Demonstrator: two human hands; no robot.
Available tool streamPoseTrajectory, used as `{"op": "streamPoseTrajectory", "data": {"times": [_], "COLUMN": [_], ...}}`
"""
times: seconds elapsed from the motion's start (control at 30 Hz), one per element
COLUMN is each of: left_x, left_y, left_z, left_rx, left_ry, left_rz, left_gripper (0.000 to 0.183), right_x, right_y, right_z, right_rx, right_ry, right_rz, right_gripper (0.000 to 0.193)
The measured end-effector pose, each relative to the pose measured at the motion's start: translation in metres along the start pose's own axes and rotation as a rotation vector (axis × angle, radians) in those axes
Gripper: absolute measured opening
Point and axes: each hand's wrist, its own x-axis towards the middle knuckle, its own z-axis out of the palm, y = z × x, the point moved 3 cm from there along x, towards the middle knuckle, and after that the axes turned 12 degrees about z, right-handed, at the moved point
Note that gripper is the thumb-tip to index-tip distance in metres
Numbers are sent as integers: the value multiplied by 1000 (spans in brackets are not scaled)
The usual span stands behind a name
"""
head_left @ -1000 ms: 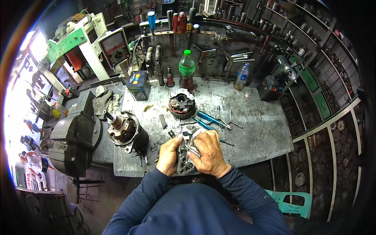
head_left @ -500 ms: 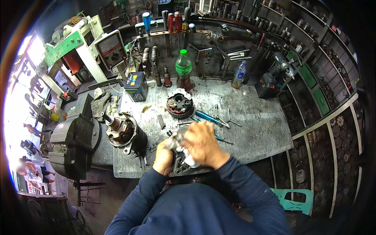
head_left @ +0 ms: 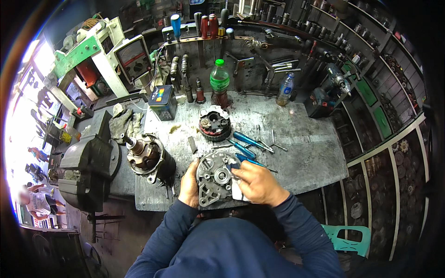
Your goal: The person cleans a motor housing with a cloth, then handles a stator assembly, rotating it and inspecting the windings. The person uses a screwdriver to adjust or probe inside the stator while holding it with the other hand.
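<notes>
Grey metal cover (head_left: 214, 170), earlier half hidden, now shows its face at the bench (head_left: 310, 160) edge nearest me. My left hand (head_left: 189, 186) curls round its left side; my right hand (head_left: 259, 183) clutches white cloth (head_left: 238, 191) against its right.

The left hand (head_left: 189, 186) holds a round grey metal part (head_left: 214, 170). The right hand (head_left: 257, 182) has a white rag (head_left: 237, 191) at the part's right edge. Blue-handled tools (head_left: 245, 138) lie on the desk (head_left: 308, 160).
</notes>
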Motion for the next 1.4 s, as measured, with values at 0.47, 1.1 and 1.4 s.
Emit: {"op": "streamPoseTrajectory", "data": {"times": [0.47,1.1,1.4], "left_x": [24,17,27], "left_y": [26,13,10], "left_z": [21,36,23], "left_rx": [-94,-87,-85], "left_ry": [-94,121,92], "left_rz": [118,246,286], "left_gripper": [53,40,39], "right_x": [6,16,15], "right_y": [-14,-68,-59], "right_z": [3,24,35], "right_rx": [14,-114,-4], "right_ry": [348,365,351], "right_rz": [170,-251,-109], "right_gripper": [22,32,21]}}
